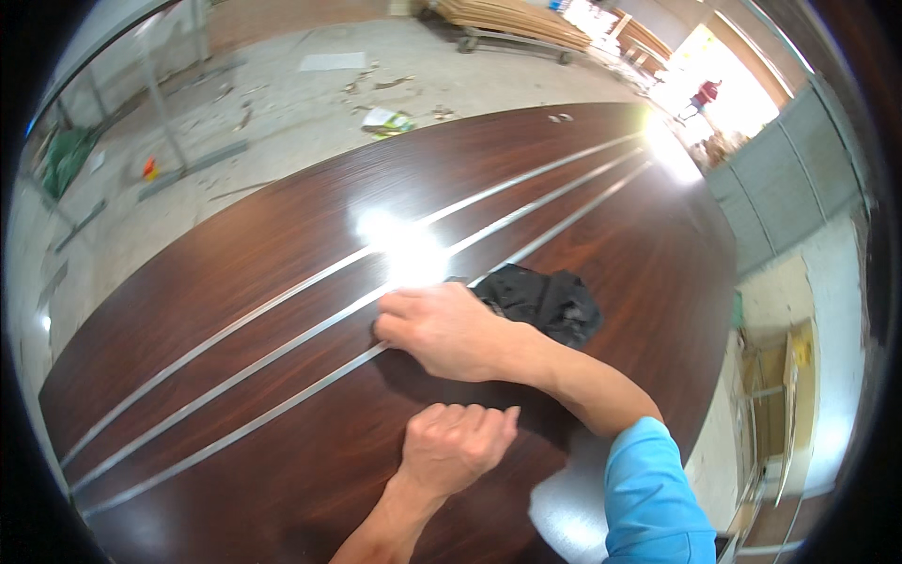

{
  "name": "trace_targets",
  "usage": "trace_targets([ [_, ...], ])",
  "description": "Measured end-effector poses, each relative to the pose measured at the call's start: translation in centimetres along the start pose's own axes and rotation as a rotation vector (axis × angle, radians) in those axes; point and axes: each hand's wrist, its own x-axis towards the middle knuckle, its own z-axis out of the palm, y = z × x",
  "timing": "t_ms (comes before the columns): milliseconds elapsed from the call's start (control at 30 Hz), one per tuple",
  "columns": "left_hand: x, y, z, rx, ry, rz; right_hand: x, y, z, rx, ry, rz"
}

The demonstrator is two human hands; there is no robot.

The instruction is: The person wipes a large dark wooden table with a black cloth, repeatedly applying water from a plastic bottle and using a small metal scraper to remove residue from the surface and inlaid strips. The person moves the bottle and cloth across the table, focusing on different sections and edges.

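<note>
A large glossy dark-brown wood-grain panel [282,404] lies before me, with three thin silvery strips [254,367] running lengthwise along it. My right hand [437,324] reaches across with its fingers curled down over the strip nearest me; whatever is in them is hidden. Against the far side of that hand and wrist lies a crumpled black cloth [550,303]; I cannot see whether the fingers hold any of it. Nearer to me, my left hand [458,442] is closed with knuckles up, low over the panel, its inside hidden.
Beyond the panel's far edge, scraps and a green-and-white packet [385,122] litter the concrete floor. A wheeled cart [512,28] carries stacked boards at the back. Metal framing stands at left; a grey panel [794,174] stands at right. Another person [703,97] is far off by the bright doorway.
</note>
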Motion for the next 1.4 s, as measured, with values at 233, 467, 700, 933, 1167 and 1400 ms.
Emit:
trace_targets([
  [233, 0.4, -0.1, 0.2, 0.015, -0.033, 0.011, 0.5, 0.6, -0.5, 0.007, -0.131, 0.067],
  [467, 0.2, 0.2, 0.0, -0.031, 0.022, -0.020, 0.2, 0.8, -1.1, 0.223, -0.059, 0.115],
  [700, 0.1, 0.0, 0.0, -0.051, 0.074, -0.022, -0.3, -1.2, -1.6, 0.108, -0.062, 0.182],
  [933, -0.4, 0.0, 0.2, -0.068, 0.076, -0.020, -1.0, -1.6, -0.8, 0.089, 0.007, 0.210],
  [1167, -0.8, 0.4, 0.3, -0.080, 0.101, -0.048, -1.1, -3.0, -0.9, 0.066, 0.118, 0.164],
  [1400, -1.4, 0.5, 1.9, -0.026, 0.184, -0.051, -6.2, -2.1, 0.3, 0.090, 0.339, 0.193],
])
